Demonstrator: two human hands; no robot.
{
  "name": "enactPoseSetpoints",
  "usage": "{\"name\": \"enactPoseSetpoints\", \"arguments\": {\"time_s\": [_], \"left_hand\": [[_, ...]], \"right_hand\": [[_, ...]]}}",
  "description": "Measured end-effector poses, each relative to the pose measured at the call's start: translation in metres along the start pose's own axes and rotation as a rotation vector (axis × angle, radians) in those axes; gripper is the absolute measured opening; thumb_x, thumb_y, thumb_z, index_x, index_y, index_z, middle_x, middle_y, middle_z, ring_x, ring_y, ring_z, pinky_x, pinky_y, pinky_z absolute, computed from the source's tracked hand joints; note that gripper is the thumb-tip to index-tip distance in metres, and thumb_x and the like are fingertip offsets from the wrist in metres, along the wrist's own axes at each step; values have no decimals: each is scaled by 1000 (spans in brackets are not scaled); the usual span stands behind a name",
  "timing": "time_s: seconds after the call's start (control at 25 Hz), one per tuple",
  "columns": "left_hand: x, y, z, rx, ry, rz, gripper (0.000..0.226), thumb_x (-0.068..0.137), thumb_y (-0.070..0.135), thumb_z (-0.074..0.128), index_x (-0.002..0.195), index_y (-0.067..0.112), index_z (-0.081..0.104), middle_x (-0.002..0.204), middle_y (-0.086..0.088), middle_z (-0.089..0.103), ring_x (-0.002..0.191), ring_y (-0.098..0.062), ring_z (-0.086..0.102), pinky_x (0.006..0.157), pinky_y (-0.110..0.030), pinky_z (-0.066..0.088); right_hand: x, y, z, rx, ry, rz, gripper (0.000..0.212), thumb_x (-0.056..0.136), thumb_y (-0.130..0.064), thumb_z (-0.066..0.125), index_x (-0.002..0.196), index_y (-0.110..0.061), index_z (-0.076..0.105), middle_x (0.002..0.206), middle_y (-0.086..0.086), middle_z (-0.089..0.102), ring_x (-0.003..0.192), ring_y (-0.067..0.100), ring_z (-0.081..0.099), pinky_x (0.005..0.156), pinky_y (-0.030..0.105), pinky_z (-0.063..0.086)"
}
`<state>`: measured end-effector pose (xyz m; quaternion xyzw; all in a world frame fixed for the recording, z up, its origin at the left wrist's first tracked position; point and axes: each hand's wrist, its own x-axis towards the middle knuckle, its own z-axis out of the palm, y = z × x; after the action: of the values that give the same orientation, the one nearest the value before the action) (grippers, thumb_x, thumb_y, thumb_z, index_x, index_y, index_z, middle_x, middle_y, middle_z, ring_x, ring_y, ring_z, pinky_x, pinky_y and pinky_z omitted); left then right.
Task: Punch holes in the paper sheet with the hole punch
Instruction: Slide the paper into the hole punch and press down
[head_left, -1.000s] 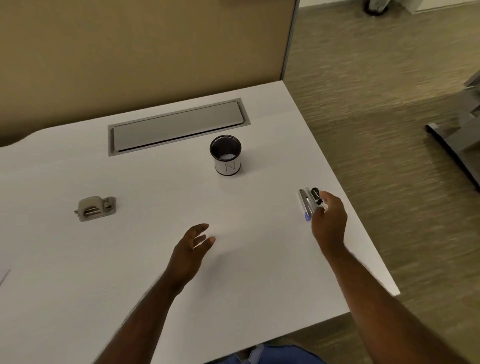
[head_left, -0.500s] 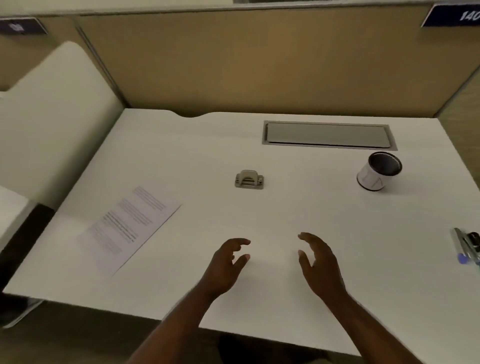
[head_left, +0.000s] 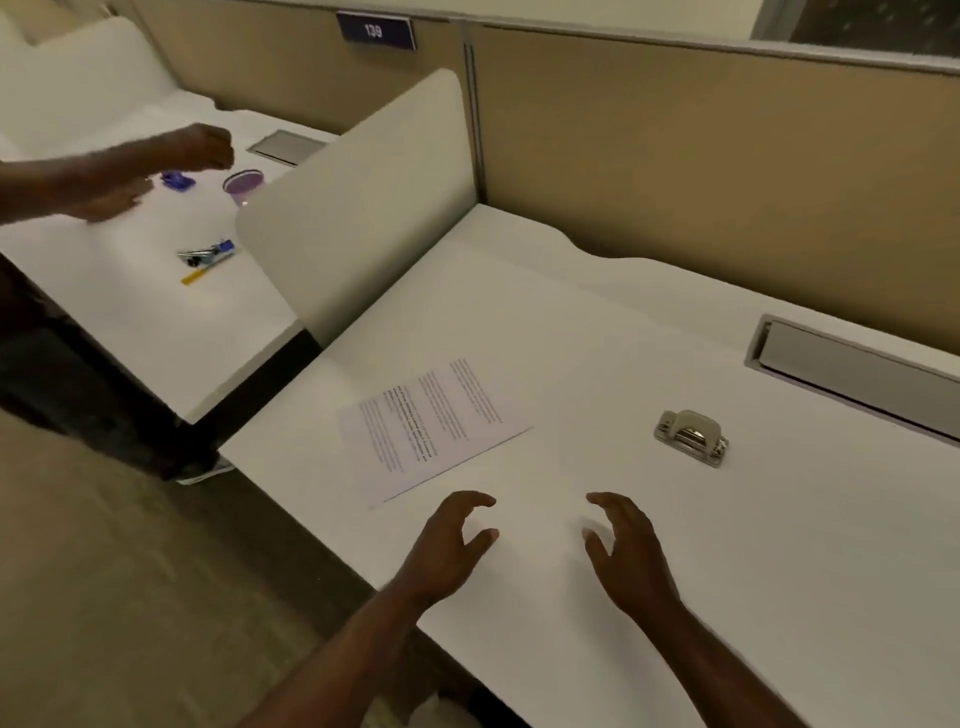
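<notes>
A printed paper sheet (head_left: 431, 428) lies flat near the left edge of the white desk (head_left: 597, 322). A small metal hole punch (head_left: 691, 436) stands to its right, mid-desk. My left hand (head_left: 452, 545) hovers just below the sheet's near corner, fingers curled apart and holding nothing. My right hand (head_left: 623, 551) hovers beside it, also spread and empty, well short of the punch.
A grey cable tray lid (head_left: 852, 374) is set into the desk at the right. A white divider panel (head_left: 358, 208) separates a neighbouring desk (head_left: 130, 322), where another person's arm (head_left: 104, 176) reaches over small blue items, a purple dish (head_left: 244, 184) and a yellow ruler.
The view has swung left: the cup and the stapler at the right have left the frame, and the neighbouring desk has come in. My hands stay open over the desk, now close to the sheet.
</notes>
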<state>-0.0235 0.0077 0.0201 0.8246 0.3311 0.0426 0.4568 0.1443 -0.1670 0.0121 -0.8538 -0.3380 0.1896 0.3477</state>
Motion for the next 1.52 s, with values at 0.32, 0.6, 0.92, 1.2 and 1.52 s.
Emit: {"name": "enactPoseSetpoints", "arguments": {"time_s": [0.32,0.6,0.92,1.2,1.52], "left_hand": [[59,-76,-97,38,314,-346,58,80,25,74,130,11,48,136,-10,50,125,-25,47,104,-40,40],[119,-119,-136,135,253,-414,90,70,31,81,141,5,32,146,-15,39,136,-31,35,108,-48,33],[154,-142,-172,390,90,-490,122,49,46,90,144,17,19,144,-13,24,132,-35,27,102,-54,36],[174,-143,-179,534,-3,-430,110,39,47,92,128,16,34,131,-11,34,123,-32,35,95,-50,40],[179,-137,-180,545,-54,-415,92,42,44,92,115,17,44,120,-8,40,116,-29,39,88,-45,42]], "right_hand": [[106,-58,64,-131,-98,170,54,89,-32,57,137,-12,40,141,5,44,126,27,44,103,40,38],[204,-91,116,-341,-35,388,71,75,-57,65,119,-4,47,123,15,46,114,34,44,89,45,42],[233,-100,147,-528,-18,506,98,52,-69,74,117,-3,41,120,13,45,108,30,45,83,42,41],[235,-103,155,-519,-22,570,90,57,-63,75,119,-6,42,122,9,44,112,28,42,86,43,39],[248,-99,142,-359,-104,650,89,50,-59,79,118,-13,44,120,7,50,117,29,41,92,45,35]]}}
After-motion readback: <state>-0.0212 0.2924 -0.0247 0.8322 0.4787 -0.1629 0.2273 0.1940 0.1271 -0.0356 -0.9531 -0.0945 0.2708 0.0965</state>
